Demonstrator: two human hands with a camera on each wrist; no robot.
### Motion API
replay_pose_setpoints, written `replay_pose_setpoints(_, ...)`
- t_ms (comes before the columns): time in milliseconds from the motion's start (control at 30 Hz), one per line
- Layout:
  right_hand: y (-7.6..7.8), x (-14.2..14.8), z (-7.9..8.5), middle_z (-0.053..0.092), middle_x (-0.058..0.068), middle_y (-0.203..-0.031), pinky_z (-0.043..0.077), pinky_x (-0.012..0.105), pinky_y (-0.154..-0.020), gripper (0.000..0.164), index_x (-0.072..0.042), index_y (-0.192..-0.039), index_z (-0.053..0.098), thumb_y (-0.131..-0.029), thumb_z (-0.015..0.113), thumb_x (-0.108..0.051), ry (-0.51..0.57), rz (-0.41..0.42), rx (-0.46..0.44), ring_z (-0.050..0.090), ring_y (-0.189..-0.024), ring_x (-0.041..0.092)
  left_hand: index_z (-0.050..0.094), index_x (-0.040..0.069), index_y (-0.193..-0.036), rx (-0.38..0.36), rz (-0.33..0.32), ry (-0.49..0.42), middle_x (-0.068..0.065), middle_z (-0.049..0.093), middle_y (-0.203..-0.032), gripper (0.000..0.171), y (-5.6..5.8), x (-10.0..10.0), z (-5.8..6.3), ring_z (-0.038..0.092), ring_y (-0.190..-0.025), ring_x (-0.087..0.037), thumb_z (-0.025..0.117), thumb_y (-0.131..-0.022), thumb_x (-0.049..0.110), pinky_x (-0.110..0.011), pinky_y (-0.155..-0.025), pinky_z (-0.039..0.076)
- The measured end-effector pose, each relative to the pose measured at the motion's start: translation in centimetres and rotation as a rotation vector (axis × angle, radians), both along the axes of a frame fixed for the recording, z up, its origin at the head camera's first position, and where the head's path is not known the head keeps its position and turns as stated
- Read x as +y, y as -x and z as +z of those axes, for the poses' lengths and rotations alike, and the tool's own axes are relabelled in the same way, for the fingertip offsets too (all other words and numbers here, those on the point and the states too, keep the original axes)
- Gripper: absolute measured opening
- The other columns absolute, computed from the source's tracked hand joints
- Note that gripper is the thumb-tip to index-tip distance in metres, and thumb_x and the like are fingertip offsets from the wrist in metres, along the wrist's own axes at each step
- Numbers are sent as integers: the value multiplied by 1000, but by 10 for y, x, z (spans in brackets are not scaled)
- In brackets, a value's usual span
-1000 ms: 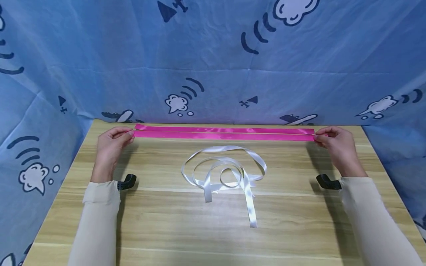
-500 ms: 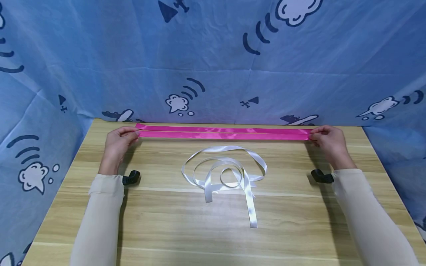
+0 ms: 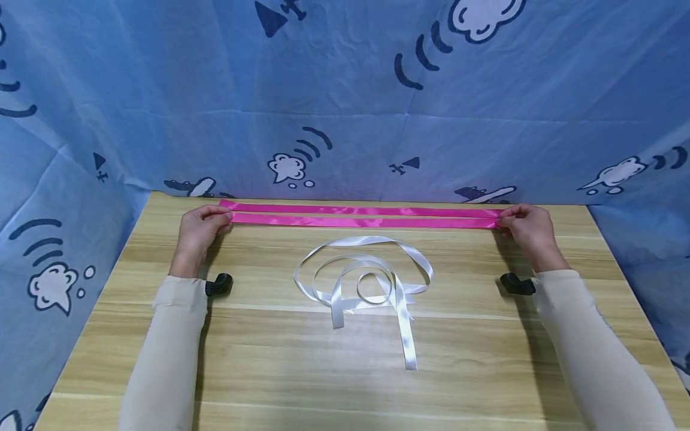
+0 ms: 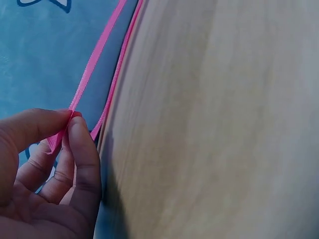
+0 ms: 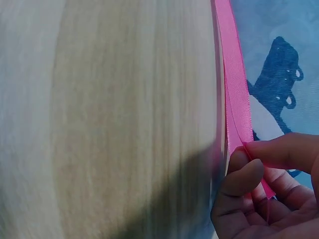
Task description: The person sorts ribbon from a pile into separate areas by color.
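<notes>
Two parallel strips of bright pink satin ribbon run across the back of the table in the head view. The nearer pink ribbon [image 3: 356, 222] is stretched between both hands. My left hand [image 3: 199, 230] pinches it near its left end, and a short tail shows behind the fingers [image 4: 82, 149] in the left wrist view. At the other end my right hand [image 3: 530, 233] pinches ribbon between thumb and fingers. The farther pink strip [image 3: 356, 210] lies along the table's back edge; its right end passes behind the right hand's fingertips, so contact there cannot be told.
A loosely looped white satin ribbon [image 3: 406, 335] lies mid-table, its two ends pointing toward the front. The wooden table [image 3: 280, 371] meets a blue patterned cloth [image 3: 345, 143] behind. A black wrist camera [image 3: 220, 285] sits at the left cuff, another black camera [image 3: 517, 284] at the right.
Both hands have moved inward toward each other, still pinching. The stretch of nearer pink ribbon between them looks shorter. The white ribbon stays where it was.
</notes>
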State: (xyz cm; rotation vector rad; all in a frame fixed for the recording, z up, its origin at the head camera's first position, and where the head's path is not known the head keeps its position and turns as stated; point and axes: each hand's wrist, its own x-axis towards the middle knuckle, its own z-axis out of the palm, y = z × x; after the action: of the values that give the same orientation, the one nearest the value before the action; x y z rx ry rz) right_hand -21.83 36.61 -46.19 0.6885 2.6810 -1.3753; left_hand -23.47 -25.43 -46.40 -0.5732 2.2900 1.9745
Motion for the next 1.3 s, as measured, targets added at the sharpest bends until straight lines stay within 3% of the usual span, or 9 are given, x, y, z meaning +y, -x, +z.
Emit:
replay_pose_setpoints(233, 0, 0, -2, 58, -14, -80, 56, 19, -66, 5, -9, -105, 63, -105, 59, -6, 11, -13, -8, 59, -74, 5, 68, 3, -108, -7, 5, -3, 14, 72, -77, 9, 4, 0, -6, 69, -73, 1, 68, -100, 5, -12, -71, 59)
replay_pose_setpoints(600, 2, 0, -6, 59, -7, -87, 56, 19, -64, 7, -11, -102, 65, -105, 60, -8, -18, -29, -10, 59, -75, 7, 67, 0, -116, -13, -4, 55, 19, 70, -76, 17, 11, 2, -8, 68, -75, 3, 67, -101, 8, -11, -72, 58)
replay_pose_setpoints(933, 2, 0, -8, 58, -7, -91, 55, 18, -64, 15, -1, -115, 61, -107, 57, -12, -43, -20, -22, 58, -76, 6, 66, -2, -117, 2, -7, 73, 21, 68, -74, 18, 13, 3, -9, 67, -73, 5, 66, -101, 6, -10, -72, 58)
replay_pose_setpoints(1300, 1, 0, -9, 58, 1, -102, 56, 16, -65, 19, 0, -119, 61, -106, 58, -15, -59, -24, -16, 58, -80, 6, 66, -4, -124, 10, -22, 91, 19, 68, -75, 26, 11, 2, -8, 67, -74, 5, 68, -101, 7, -11, -74, 58)
